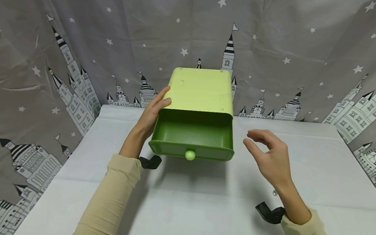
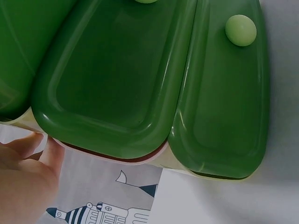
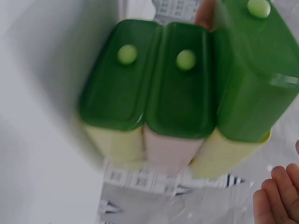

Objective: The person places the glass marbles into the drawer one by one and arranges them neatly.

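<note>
A small drawer cabinet (image 1: pixel 201 90) with a yellow-green top stands on the table, its front facing me. Its top drawer (image 1: pixel 171 149), dark green with a round light-green knob (image 1: pixel 190 155), is pulled out, and nothing shows inside. My left hand (image 1: pixel 148 117) rests against the cabinet's left side with fingers extended. To the right of the drawer, my right hand (image 1: pixel 271 160) hovers apart from it, fingers bent loosely and thumb apart, holding nothing. The right wrist view shows two lower drawers, the middle drawer (image 3: pixel 182 98) and the bottom drawer (image 3: pixel 119 88), both closed.
A white cloth (image 1: pixel 186 214) covers the table. Behind it hangs a grey curtain (image 1: pixel 195 28) printed with castles and stars. A small shiny clear bit (image 1: pixel 274 192) shows beside my right wrist; its kind is unclear. Black straps with mounts sit on both wrists.
</note>
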Available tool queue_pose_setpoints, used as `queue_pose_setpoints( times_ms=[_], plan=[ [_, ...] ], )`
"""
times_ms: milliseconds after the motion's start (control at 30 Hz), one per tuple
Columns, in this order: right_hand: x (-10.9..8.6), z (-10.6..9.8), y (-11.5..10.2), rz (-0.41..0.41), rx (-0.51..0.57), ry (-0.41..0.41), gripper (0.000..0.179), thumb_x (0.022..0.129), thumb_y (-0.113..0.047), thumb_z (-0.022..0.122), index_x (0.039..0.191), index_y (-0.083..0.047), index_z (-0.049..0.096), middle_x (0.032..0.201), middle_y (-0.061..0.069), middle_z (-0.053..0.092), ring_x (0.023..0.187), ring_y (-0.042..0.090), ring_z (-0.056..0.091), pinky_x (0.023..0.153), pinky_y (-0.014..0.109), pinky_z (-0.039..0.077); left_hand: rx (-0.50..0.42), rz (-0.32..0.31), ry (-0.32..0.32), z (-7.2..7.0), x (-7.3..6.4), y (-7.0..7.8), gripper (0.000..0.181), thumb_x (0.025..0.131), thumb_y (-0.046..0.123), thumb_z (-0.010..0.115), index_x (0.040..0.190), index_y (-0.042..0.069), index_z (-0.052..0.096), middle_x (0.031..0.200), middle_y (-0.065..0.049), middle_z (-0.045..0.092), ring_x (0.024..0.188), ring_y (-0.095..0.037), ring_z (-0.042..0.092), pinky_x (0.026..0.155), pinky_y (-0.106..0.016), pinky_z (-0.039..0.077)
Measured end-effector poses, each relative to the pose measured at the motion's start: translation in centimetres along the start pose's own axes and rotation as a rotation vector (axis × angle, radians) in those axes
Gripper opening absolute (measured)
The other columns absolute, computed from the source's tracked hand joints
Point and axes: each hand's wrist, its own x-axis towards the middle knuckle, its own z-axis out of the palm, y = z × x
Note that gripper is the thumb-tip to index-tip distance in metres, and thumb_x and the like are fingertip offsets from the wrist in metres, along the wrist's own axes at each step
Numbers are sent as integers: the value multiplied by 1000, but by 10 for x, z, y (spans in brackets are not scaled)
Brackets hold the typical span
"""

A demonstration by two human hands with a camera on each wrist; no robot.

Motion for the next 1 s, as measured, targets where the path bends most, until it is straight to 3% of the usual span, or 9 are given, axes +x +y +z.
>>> queue_pose_setpoints(
  times_ms=[433, 1000],
  plan=[
    [-13, -42, 32, 94, -150, 65, 21, 88, -1, 72, 108, 7, 70, 104, 17, 68, 93, -2, 58, 83, 13, 43, -25, -2, -7, 0, 1, -1, 60, 103, 28, 49, 158, 23, 27, 164, 4, 11, 146, -14, 17, 115, -40, 24],
    [-21, -55, 88, 210, -227, 40, 29, 90, -8, 72, 114, 7, 68, 108, 22, 68, 90, -7, 52, 81, 12, 41, 25, 0, 8, -1, 0, 0, 61, 101, 30, 51, 158, 24, 29, 163, 4, 13, 147, -13, 12, 117, -40, 18]
  ],
)
